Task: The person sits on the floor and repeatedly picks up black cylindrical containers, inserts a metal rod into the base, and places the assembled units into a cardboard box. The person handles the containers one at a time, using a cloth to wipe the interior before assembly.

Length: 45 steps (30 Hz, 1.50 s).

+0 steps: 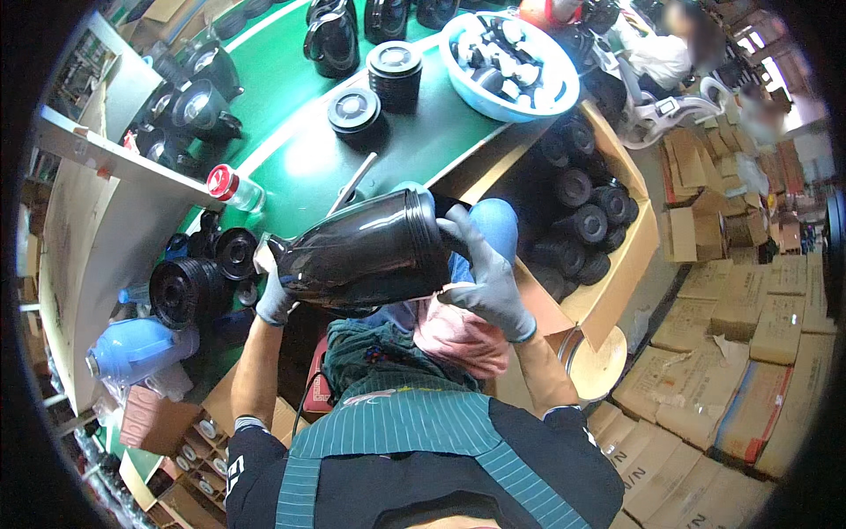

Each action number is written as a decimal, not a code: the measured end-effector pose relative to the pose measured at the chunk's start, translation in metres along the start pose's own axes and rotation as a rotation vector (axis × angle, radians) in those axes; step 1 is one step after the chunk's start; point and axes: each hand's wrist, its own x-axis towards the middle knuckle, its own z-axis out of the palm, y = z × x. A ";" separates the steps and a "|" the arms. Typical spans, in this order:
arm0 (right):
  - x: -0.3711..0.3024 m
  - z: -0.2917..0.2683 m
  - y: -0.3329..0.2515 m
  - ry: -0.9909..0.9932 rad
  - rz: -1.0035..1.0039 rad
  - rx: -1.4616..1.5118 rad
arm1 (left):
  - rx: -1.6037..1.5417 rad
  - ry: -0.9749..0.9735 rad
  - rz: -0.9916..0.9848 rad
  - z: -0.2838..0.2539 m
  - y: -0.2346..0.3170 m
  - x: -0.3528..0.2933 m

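A large glossy black jug [361, 251] lies sideways above my lap, its wide threaded end to the right. My left hand [274, 286], in a grey glove, grips the narrow end near the spout. My right hand [490, 280], also gloved, is at the wide end, thumb below and fingers curled around the black handle. Behind the jug, a thin light-coloured stick [354, 183] rests on the green table [291, 167]. Two stacks of round black lids, a taller stack [395, 72] and a shorter stack [354, 112], stand farther back.
A blue basin [467, 93] holds small black and white parts. An open carton [641, 238] of round black pieces stands right. Several black jugs [333, 44] line the back. Left are a red-lidded jar [236, 187], stacked black rings [181, 293] and a blue bottle [141, 348]. Cartons [731, 370] cover the right floor.
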 end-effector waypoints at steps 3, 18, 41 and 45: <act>-0.004 -0.008 -0.007 -0.038 0.001 -0.141 | 0.239 -0.015 0.023 0.002 0.001 0.002; 0.004 -0.019 -0.042 -0.101 -0.291 -0.456 | 0.024 -0.134 -0.069 0.022 -0.017 0.028; 0.006 -0.018 -0.050 -0.113 0.201 -0.267 | 1.006 0.188 0.841 0.099 0.063 0.015; -0.002 -0.008 -0.036 0.010 -0.017 -0.206 | 0.605 0.106 0.582 0.084 0.027 0.029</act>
